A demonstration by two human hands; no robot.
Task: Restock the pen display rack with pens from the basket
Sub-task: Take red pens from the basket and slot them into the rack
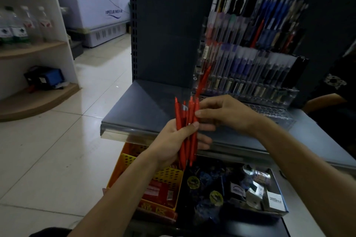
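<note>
Both bare forearms extended forward from the lower edge of the view and converged at centre. The left hand [174,140] was raised palm-inward, fingers and thumb curled closed around a bundle of slim red plastic pens [186,131] held upright. The right hand [221,113], wrist bent leftward, pinched the top of that bundle between thumb and fingertips.

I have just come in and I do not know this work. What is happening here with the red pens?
A person is restocking a pen rack on a grey shelf. The left hand holds a bundle of red pens upright in front of the shelf. The right hand pinches the top of one pen in the bundle with its fingers. A few red pens already stand in the rack. A yellow basket sits below the shelf.
</note>
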